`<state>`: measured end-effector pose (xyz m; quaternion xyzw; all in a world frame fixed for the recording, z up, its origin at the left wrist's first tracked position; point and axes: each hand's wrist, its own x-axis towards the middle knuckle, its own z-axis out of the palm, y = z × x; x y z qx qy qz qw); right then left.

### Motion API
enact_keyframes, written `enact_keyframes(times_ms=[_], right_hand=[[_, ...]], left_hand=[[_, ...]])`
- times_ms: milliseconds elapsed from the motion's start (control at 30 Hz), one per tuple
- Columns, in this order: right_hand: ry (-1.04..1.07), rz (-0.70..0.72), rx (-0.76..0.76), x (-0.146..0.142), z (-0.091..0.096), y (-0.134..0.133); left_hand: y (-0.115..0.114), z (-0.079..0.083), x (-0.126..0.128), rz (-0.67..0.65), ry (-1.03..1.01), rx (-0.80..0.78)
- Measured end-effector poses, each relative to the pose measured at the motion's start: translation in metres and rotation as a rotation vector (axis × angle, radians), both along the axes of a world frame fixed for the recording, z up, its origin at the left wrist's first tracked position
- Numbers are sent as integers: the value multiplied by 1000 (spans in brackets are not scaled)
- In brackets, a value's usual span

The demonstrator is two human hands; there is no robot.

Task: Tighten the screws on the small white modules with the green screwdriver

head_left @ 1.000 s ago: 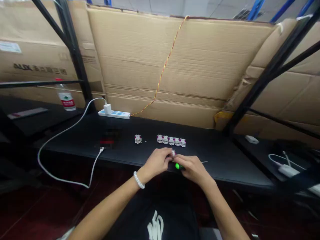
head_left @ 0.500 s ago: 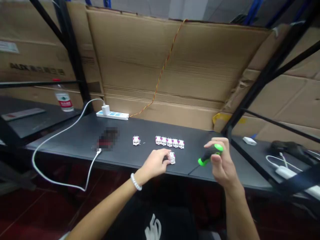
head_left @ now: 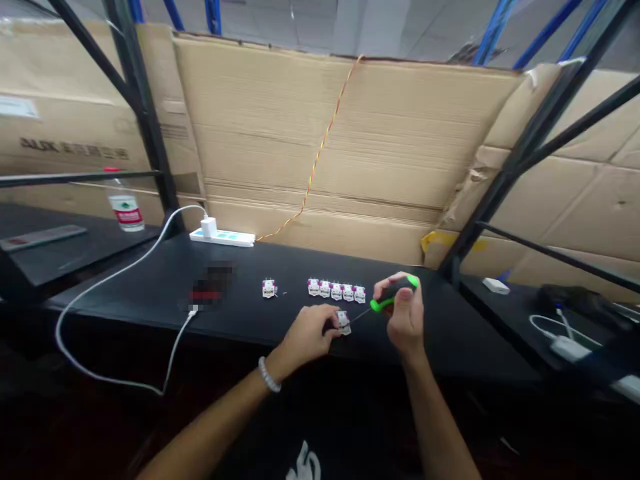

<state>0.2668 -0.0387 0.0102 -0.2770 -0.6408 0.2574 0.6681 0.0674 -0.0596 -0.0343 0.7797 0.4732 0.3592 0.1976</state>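
My left hand pinches the left side of a small white and purple part near the table's front edge. In my right hand is a screwdriver with a black and green handle, held tilted. Its thin shaft points left and down, and the tip is at or very near the part; I cannot tell whether it touches. Just behind stands a row of several similar white and purple parts. One more such part sits further left, with tiny loose pieces beside it.
A blurred-out dark object lies left on the black table, joined to a white cable. A power strip stands at the cardboard back wall. Black metal posts frame both sides. A water bottle is on the left shelf.
My right hand has moved left with the screwdriver, bringing its tip to the part in my left hand. My left hand keeps its pinch. The camera view has tilted up slightly.
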Motion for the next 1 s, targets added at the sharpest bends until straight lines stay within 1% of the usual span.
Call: enact_keyframes(times_ms=[367,767,1000], right_hand=[[7,-32,-4,1,-2,2],[16,8,1,0,-2,1],[8,-30,5,1,-2,1]], left_hand=[[0,0,-1,-8,1,28],[-1,0,-1,-22,21,30],[-1,1,-1,-24,27,27]])
